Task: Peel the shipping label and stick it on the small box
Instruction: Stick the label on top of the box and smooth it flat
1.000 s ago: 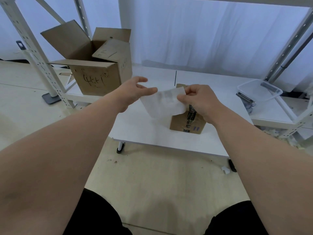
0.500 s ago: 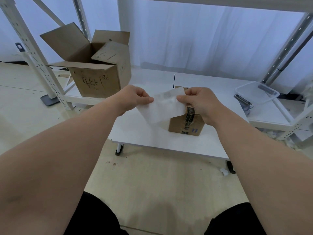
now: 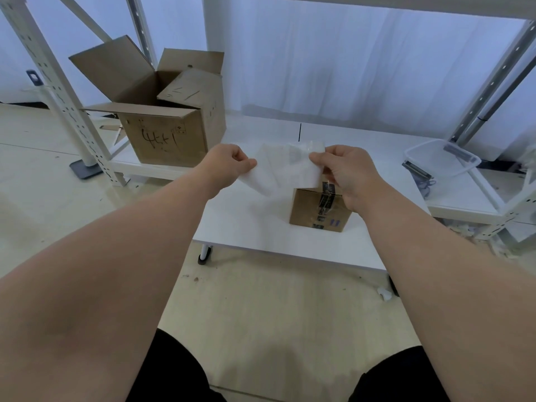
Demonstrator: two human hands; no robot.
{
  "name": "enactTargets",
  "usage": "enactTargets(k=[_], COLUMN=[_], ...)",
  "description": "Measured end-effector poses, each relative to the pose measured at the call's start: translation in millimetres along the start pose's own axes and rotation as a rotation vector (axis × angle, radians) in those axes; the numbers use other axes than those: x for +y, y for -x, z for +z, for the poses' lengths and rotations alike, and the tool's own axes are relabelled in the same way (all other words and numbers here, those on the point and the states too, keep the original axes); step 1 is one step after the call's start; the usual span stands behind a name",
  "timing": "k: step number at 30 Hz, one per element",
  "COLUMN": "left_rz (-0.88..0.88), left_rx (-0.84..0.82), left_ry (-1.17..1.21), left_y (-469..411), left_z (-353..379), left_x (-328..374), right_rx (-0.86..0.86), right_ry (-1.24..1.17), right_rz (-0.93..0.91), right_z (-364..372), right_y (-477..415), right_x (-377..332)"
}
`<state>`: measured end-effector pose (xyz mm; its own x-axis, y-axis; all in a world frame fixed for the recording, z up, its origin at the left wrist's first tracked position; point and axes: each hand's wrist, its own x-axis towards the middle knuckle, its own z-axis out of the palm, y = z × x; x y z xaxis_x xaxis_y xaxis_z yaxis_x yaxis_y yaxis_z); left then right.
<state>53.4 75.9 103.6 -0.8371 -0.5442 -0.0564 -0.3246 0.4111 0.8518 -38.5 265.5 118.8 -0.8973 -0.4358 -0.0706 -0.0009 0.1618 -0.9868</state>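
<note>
White paper, the label [image 3: 285,166], hangs in the air between both hands above the low white table [image 3: 255,227]. The left hand [image 3: 229,166] is closed into a loose fist, its thumb and fingertips pinching the label's left edge. The right hand [image 3: 345,172] pinches the right edge near the upper corner, fingers curled in, with a thin clear or glossy strip showing at the top beside its fingertips; whether that strip is a backing coming away cannot be told. The sheet sags a little between the two grips, and its print is too faint to read. Just under and behind the label stands the small box [image 3: 319,208], brown cardboard, upright on the table, with taped seams and dark printed marks on its near face; the right hand partly covers its top. At the far left, an open big box [image 3: 165,134] with raised flaps and black scrawl sits on a rack shelf [image 3: 139,169]. At the right, a clear plastic tub [image 3: 441,159] rests on another white shelf, well apart from the hands.
</note>
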Motion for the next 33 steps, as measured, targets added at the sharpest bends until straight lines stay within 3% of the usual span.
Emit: enactTargets(k=[11,17,26,33], left_rz=[-0.097,-0.032,-0.03,-0.013], left_rx=[-0.252,-0.24,-0.31,-0.182], left_ry=[0.034,0.073,0.074,0.122], left_y=[4.3,8.9,10.1,4.3], left_z=[-10.1,-11.0,-9.8,-6.2], left_x=[-5.6,0.4,8.0,6.6], right_rx=[-0.091,-0.159,-0.063,0.021], right_ry=[0.268,0.284,0.158,0.049], right_rz=[-0.176,-0.201,-0.135,-0.077], right_z=[2.9,6.1,5.5,2.0], right_y=[5.7,10.4,5.7,-0.3], right_x=[-5.2,-6.5,-8.3,-3.2])
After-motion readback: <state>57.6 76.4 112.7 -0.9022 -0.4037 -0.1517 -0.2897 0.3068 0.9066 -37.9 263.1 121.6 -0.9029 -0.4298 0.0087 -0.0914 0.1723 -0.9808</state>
